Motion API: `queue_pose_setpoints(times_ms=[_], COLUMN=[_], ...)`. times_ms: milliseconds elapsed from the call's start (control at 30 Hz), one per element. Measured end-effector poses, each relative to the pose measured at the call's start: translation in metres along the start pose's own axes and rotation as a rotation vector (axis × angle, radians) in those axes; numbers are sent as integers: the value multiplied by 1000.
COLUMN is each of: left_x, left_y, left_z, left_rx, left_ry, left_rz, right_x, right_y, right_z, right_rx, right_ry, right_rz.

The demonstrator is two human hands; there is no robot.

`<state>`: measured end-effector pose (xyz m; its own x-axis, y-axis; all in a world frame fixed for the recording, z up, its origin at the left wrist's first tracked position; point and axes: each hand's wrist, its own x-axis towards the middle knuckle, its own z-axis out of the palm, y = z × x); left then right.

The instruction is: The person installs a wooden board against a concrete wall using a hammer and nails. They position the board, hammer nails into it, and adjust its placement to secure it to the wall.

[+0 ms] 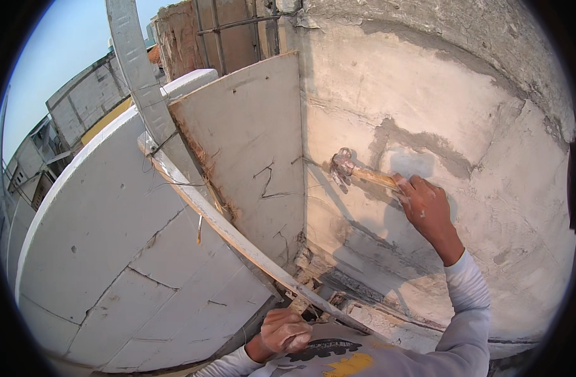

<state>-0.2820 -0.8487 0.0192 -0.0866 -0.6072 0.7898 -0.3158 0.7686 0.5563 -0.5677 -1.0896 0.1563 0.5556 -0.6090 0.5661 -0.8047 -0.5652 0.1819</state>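
My right hand (426, 207) is closed round the wooden handle of a hammer (373, 177). The hammer's head, smeared with pale mortar or paint, is raised in front of the rough plastered wall; whether it touches the wall I cannot tell. Low in the middle, close to my body, my left hand (285, 331) is curled into a fist, its fingers whitened with dust. A short pale piece (299, 305) shows just above that fist, but whether it is held is unclear. Just beyond the fist a long wooden batten (228, 229) runs diagonally.
A grey board (250, 151) with bent wires stands upright in the corner. Left of it are a white block wall (124, 251) and a tall plank (134, 69). Reinforcing bars (237, 25) rise behind. Rubble (313, 267) lies at the foot of the corner.
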Motion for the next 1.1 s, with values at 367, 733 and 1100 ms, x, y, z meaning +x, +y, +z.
queue_pose_setpoints(times_ms=[367, 733, 1100], left_x=[420, 436, 446], left_y=[-44, -84, -78], left_z=[-100, -114, -121], left_rx=[1647, 1377, 1308], left_ry=[-564, -371, -468], left_rz=[-184, -82, -222], right_x=[-119, -169, -138], right_y=[-37, -36, -54], right_z=[31, 51, 73], right_rx=[643, 714, 769], right_ry=[340, 193, 182], right_rz=[444, 643, 493])
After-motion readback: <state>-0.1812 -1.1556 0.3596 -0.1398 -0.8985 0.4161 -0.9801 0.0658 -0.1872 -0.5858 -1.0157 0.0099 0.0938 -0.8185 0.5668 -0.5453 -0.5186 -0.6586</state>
